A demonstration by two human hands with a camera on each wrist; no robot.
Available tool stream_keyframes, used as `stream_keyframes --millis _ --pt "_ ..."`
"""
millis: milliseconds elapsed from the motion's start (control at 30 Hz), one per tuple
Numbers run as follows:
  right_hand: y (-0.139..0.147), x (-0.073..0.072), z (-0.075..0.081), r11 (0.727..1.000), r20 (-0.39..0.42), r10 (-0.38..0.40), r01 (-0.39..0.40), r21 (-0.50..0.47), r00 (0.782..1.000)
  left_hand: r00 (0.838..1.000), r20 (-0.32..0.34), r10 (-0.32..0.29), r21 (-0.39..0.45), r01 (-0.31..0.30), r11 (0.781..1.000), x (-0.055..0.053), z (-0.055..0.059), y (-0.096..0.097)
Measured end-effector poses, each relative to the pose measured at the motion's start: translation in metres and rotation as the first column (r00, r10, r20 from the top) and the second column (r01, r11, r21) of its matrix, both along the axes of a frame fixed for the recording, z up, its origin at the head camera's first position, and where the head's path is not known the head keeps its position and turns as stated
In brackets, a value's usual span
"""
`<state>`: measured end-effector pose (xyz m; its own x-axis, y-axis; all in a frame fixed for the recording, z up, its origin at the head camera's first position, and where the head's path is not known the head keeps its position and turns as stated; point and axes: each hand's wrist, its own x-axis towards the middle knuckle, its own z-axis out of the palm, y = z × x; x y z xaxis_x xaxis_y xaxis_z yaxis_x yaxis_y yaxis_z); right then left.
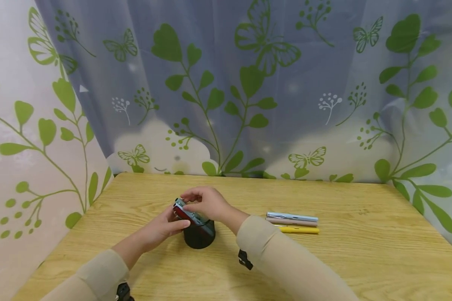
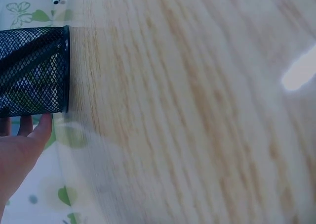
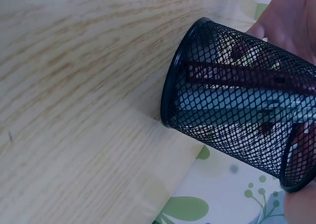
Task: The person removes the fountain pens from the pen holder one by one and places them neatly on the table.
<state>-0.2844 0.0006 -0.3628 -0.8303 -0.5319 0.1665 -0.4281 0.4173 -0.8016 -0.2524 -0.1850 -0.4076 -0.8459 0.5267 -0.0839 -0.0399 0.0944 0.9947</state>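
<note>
A black mesh pen cup [image 1: 199, 237] stands on the table, with a dark red pen [image 1: 186, 215] and blue-green pens leaning to the left inside it. My left hand [image 1: 159, 230] holds the cup near its rim, thumb at the front. In the left wrist view, fingers of this left hand [image 2: 22, 150] touch the mesh side. Over the opening, my right hand [image 1: 210, 204] pinches a light blue pen [image 1: 181, 203] near its upper end; the fingers partly hide the hold. Through the mesh in the right wrist view, the dark red pen [image 3: 232, 74] lies alongside a teal pen [image 3: 222, 101].
Right of the cup, a light blue pen [image 1: 291, 216], a greyish-pink pen [image 1: 295, 222] and a yellow pen [image 1: 299, 230] lie side by side on the wooden table [image 1: 346, 259]. A curtain [image 1: 218, 104] with green leaves and butterflies hangs behind the far edge.
</note>
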Motion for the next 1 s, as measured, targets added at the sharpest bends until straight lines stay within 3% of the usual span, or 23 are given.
stream_keyframes --millis 400,667,833,1000 --pt "0.0016 0.001 0.0007 0.999 -0.005 0.038 -0.038 0.017 0.999 1.0 -0.01 0.013 -0.017 -0.013 1.0 0.0013 0.001 0.0004" --pt "0.0056 0.0005 0.0027 0.986 -0.038 0.116 -0.11 0.125 0.993 1.0 -0.019 0.005 -0.021 -0.006 1.0 -0.0014 0.0002 0.0009" --pt "0.0058 0.0007 -0.0008 0.995 0.006 0.094 -0.094 0.04 0.996 1.0 -0.004 0.003 -0.023 -0.003 1.0 -0.0007 -0.0007 -0.0002" --pt "0.0068 0.0015 -0.0026 0.995 0.028 0.013 -0.01 -0.099 1.0 1.0 0.006 0.013 -0.006 -0.013 1.0 0.0003 -0.0006 0.0001"
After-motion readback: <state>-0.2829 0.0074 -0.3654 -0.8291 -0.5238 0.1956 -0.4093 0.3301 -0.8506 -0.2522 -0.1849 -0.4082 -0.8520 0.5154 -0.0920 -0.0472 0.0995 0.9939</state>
